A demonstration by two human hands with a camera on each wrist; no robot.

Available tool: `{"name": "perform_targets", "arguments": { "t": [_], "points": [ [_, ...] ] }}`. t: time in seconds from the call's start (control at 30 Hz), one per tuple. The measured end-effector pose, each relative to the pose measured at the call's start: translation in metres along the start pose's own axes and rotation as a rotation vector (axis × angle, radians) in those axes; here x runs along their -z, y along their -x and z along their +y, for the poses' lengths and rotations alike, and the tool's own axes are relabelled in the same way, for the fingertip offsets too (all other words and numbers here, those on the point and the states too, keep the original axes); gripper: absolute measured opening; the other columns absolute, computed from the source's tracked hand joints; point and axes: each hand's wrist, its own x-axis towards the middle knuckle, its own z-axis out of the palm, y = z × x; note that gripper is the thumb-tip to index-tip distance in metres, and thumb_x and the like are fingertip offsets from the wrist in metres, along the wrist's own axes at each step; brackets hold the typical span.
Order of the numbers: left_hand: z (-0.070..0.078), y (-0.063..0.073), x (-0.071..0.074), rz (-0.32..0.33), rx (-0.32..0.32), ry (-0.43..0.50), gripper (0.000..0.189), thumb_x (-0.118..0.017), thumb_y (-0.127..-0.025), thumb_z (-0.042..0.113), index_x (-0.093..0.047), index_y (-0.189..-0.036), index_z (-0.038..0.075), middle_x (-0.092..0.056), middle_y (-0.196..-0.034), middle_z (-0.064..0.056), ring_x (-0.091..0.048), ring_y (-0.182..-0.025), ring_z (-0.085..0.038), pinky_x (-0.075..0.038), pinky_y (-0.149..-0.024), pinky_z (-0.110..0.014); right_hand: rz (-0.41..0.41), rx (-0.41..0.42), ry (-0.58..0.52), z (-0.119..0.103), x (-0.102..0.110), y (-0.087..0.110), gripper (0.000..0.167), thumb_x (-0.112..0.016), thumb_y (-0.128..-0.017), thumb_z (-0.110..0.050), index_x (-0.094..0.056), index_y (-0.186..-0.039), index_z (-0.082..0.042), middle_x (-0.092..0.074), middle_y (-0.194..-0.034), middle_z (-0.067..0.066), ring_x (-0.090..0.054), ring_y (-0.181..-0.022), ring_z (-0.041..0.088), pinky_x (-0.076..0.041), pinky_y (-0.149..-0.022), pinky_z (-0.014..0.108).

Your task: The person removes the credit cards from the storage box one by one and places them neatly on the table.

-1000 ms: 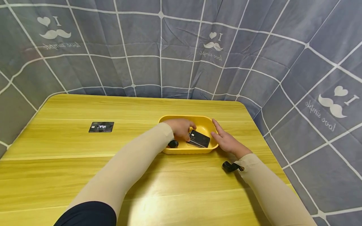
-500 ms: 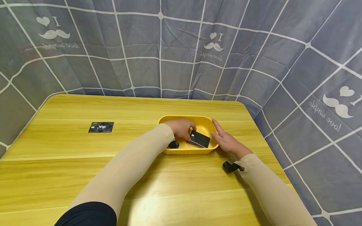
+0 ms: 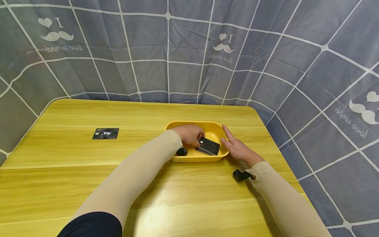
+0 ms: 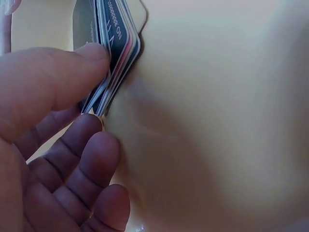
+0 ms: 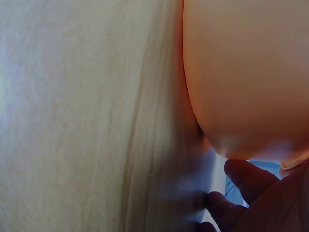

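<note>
A stack of black cards [image 3: 209, 146] marked "VIP" lies in the yellow plastic basin [image 3: 199, 159]. My left hand [image 3: 189, 134] reaches into the basin and pinches the stack's left end. In the left wrist view, the thumb presses the face of the fanned cards [image 4: 117, 53], with fingers curled behind them. My right hand [image 3: 240, 149] rests against the basin's right end, fingers fairly straight and thumb at the rim. In the right wrist view, fingertips [image 5: 241, 169] touch the basin's outer wall [image 5: 241, 96]. The left forearm hides part of the basin's left end.
A single black "Vip" card [image 3: 105, 133] lies flat on the wooden table [image 3: 142, 115], left of the basin. Behind and to the right hangs a grey checked curtain [image 3: 189, 75]. Dark wrist-worn devices [image 3: 241, 175] sit at both wrists.
Both hands, the basin and the cards hold almost the same places. Only a slight shift of the curtain on the right shows.
</note>
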Motion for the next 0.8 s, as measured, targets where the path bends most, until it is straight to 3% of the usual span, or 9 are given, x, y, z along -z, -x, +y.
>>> {"name": "perform_targets", "arguments": {
  "t": [0.43,0.8],
  "points": [
    [-0.0021,-0.001,0.0021,0.056,-0.031,0.003,0.044,-0.075,-0.096,0.028,-0.065,-0.135,0.01,-0.067,-0.106,-0.003,-0.06,-0.093,-0.019,-0.047,-0.083,-0.029,0.0,-0.007,-0.006,-0.0005,-0.0006,-0.0004,0.069,-0.032,-0.116,-0.036,0.004,-0.171,-0.016,-0.011,-0.176,0.021,-0.029,-0.155,0.052,-0.021,-0.126,0.064],
    [0.0022,0.0072,0.0083,0.072,-0.027,0.048,0.054,-0.073,-0.096,0.027,-0.06,-0.144,0.007,-0.067,-0.125,-0.006,-0.061,-0.105,-0.02,-0.051,-0.101,-0.035,0.005,-0.006,0.005,0.0011,-0.0002,0.0005,0.069,-0.032,-0.116,-0.037,0.003,-0.171,-0.016,-0.013,-0.175,0.022,-0.031,-0.154,0.052,-0.022,-0.126,0.064]
  ]
}}
